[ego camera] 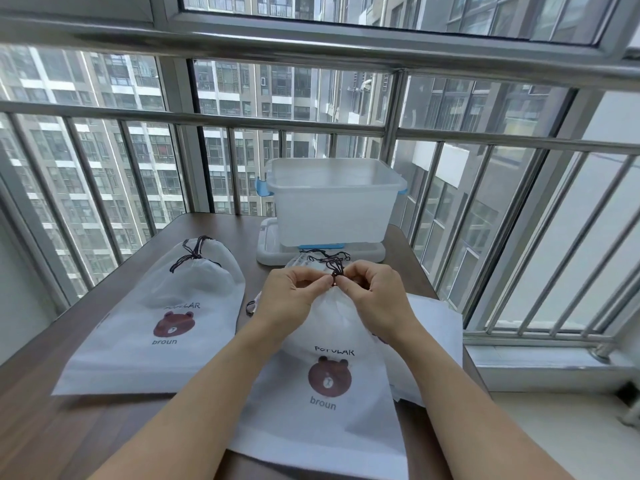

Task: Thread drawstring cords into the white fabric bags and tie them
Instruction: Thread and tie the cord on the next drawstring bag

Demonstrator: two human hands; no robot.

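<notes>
On the brown surface (145,420) I see a tied bag (162,317) at left and a clear plastic bin (332,202) on its lid behind — nothing blocks my view. My left hand (289,299) and right hand (375,296) meet fingertip to fingertip, each pinching the dark cord (336,270) at the gathered neck of the middle bag (329,393).

Colour log. Table (104,393): dark brown wood grain. Left bag (149,355): white fabric, printed brown bear head with darker ears, dark "POPULAR" above, grey-blue "broun" below. Centre bag (311,427): same white, same brown bear print and lettering. Cord on left bag (194,254): dark, near black. Cord on centre bag (334,268): dark, near black. Storage box (332,202): translucent milky white, light blue latches. Lid under box (270,254): whitish. Window railing (242,119): silver-grey metal.
</notes>
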